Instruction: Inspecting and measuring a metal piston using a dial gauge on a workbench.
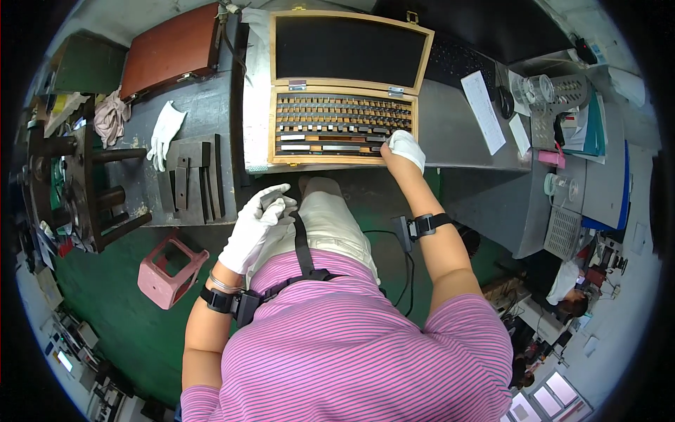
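Observation:
My left hand [252,228], in a white glove, is raised in front of the bench edge with its fingers closed round a small grey metal block [270,199]. Ahead of me lies an open wooden case [273,133] of gauge blocks, its black-lined lid [344,49] tipped back. Rows of small blocks [337,112] stand in the case, with longer bars [341,148] in the nearest slots. My right hand [406,146], also gloved, is bent over the case's near right corner. Its fingers curl down, and whatever they hold is hidden.
To the left, dark steel plates [190,179] and a loose white glove [166,133] lie on a metal bench near a red-brown case [171,53]. Right of the wooden case are a keyboard [457,67], paper [484,112] and a mouse [505,102]. A pink stool [169,274] stands on the green floor.

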`<state>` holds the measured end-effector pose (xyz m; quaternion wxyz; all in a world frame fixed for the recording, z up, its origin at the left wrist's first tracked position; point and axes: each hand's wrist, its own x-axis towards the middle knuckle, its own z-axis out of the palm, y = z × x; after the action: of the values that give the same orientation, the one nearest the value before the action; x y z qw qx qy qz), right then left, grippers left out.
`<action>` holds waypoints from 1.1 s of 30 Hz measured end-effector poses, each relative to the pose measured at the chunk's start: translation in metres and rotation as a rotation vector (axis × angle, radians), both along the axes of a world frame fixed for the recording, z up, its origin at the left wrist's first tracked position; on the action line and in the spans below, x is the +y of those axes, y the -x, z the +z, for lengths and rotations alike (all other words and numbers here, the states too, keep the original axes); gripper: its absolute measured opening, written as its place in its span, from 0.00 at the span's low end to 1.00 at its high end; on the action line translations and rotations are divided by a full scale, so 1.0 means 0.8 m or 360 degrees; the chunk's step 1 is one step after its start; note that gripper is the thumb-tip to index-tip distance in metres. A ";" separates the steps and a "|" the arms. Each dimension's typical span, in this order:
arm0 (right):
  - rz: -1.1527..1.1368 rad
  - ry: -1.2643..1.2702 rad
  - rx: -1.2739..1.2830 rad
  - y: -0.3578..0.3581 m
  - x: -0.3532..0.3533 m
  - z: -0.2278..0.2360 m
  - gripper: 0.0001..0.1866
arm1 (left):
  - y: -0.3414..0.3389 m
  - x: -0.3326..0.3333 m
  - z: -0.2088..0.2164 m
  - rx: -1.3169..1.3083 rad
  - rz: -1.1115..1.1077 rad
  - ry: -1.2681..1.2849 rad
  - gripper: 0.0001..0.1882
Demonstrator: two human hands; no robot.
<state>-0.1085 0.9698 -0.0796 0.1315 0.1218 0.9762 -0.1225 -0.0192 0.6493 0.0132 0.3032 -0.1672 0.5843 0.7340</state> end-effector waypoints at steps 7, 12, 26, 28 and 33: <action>-0.0240 0.0794 0.0133 -0.005 0.014 0.009 0.06 | -0.003 -0.003 -0.006 -0.0021 0.0031 -0.0072 0.20; -0.0374 0.1018 0.0041 0.004 0.017 0.012 0.04 | -0.006 -0.005 -0.009 -0.0016 0.0025 -0.0067 0.20; -0.0067 0.0675 -0.0065 0.059 -0.027 -0.033 0.09 | -0.016 -0.006 -0.012 -0.0045 0.0054 -0.0084 0.19; 0.0154 0.0381 -0.0010 0.069 -0.053 -0.009 0.12 | -0.017 -0.008 -0.010 -0.0024 0.0062 -0.0068 0.20; -0.0100 0.0539 -0.0344 0.102 -0.057 -0.015 0.13 | -0.015 -0.004 0.002 -0.0031 0.0089 -0.0036 0.20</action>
<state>-0.1903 0.9240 -0.0918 0.2501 0.1407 0.9176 -0.2750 -0.0073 0.6458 0.0145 0.2901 -0.1871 0.5680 0.7471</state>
